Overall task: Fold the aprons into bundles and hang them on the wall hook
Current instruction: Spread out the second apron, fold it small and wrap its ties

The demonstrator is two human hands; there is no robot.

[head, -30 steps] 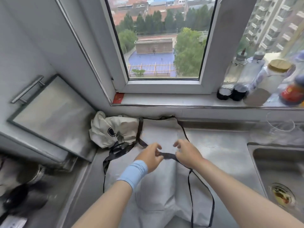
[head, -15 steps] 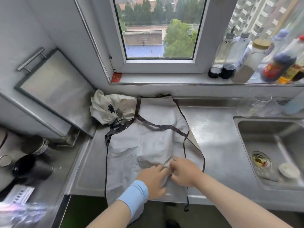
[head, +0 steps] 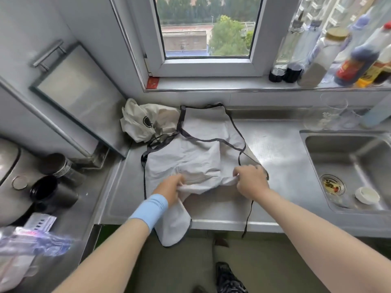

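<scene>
A pale grey apron (head: 196, 149) with dark binding lies spread on the steel desk (head: 281, 157), its bib toward the back edge under the window and its lower part bunched up near the front edge, with one rounded corner hanging over that edge. The left hand (head: 170, 188), a light blue band at its wrist, has its grip pinched on a fold of the grey cloth at the lower left of the bunch. The right hand (head: 250, 179) has its grip pressed on the cloth's right end, fingers curled into the fabric, where a dark strap (head: 248, 216) drops past the front edge. A second, cream apron (head: 146, 123) sits crumpled at the desk's back left corner, touching the grey one's bib and against a leaning tray (head: 80, 98). The sink (head: 347, 170) is set into the right end of the desk, and bottles (head: 357, 60) stand along the windowsill above it.
</scene>
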